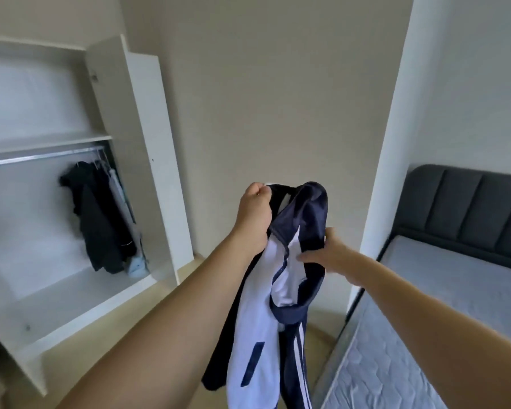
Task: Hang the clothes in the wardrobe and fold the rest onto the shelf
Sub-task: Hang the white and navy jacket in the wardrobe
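Partly bunched, both hands hold the jacket, hem cropped.

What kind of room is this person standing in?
Most likely a bedroom. An open white wardrobe with dark clothes hanging on its rail stands on the left, and a bed with a bare mattress and a padded grey headboard is on the right.

I am holding up a navy and white zip-front track jacket with white stripes running down its sleeve. Dark, nearly black clothes are hanging in the white wooden wardrobe. A quilted pale grey mattress is lying against a charcoal padded headboard.
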Available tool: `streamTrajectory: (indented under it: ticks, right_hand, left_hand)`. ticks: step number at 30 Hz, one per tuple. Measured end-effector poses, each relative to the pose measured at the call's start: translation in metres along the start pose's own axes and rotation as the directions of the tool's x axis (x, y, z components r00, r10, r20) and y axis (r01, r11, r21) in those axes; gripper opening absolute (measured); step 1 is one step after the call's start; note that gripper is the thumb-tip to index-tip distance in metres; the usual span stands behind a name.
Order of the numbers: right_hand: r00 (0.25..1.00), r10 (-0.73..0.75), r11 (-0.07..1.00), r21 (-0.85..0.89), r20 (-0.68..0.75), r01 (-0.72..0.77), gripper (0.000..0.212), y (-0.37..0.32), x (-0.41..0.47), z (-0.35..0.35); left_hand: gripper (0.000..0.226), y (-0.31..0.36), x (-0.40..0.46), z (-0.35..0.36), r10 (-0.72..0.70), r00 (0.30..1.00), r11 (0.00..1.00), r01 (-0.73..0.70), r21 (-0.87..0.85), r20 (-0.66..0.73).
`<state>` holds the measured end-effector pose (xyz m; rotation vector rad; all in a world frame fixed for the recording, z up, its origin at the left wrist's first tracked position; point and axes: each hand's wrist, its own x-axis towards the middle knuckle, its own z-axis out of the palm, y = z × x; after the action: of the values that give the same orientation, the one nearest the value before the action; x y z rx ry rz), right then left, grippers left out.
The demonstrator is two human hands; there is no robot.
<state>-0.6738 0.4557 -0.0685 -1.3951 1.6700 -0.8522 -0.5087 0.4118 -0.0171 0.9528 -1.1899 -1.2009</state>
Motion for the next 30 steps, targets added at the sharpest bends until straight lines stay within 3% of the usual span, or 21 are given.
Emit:
streamTrajectory:
  ticks: [4,7,11,15,19,24,28,30]
  right_hand:
    - [0.985,0.117,0.962,-0.262,0.129,-0.08,0.019,-0.012,0.036,0.078]
    - [0.963,0.229,0.944,-0.275,0.144,-0.184,0.023,-0.032,0.07,0.126]
    - [0.91,0.323,0.946,-0.12,0.26,-0.301,0.018,-0.076,0.123,0.178]
    - [0.94,0.241,0.929,0.223,0.243,-0.296,0.017,-0.135,0.193,0.224]
    - [0.962,0.176,0.829,0.495,0.209,-0.26,0.015,-0.199,0.258,0.265]
    - [0.964,0.076,0.759,0.612,0.253,-0.221,0.02,-0.274,0.321,0.322]
    - [0.913,0.004,0.737,0.616,0.408,-0.278,0.039,-0.326,0.359,0.384]
    - [0.895,-0.017,0.736,0.612,0.446,-0.29,0.042,-0.346,0.381,0.42]
  left_hand:
    - [0.015,0.014,0.027,-0.064,0.054,0.992,0.998,-0.051,0.032,-0.112]
    - [0.015,0.027,0.055,-0.12,0.082,0.972,0.997,-0.08,0.018,-0.219]
    - [0.017,0.034,0.097,-0.193,0.096,0.926,0.995,-0.087,0.042,-0.365]
    - [0.018,0.03,0.152,-0.272,0.115,0.844,0.992,-0.069,0.107,-0.524]
    - [0.025,0.026,0.201,-0.365,0.079,0.789,0.994,-0.013,0.111,-0.609]
    - [0.024,0.025,0.242,-0.459,0.007,0.769,0.996,0.051,0.072,-0.639]
    - [0.015,0.02,0.27,-0.517,0.095,0.821,0.946,0.102,0.308,-0.564]
    - [0.021,0.017,0.285,-0.552,0.007,0.832,0.948,0.17,0.267,-0.555]
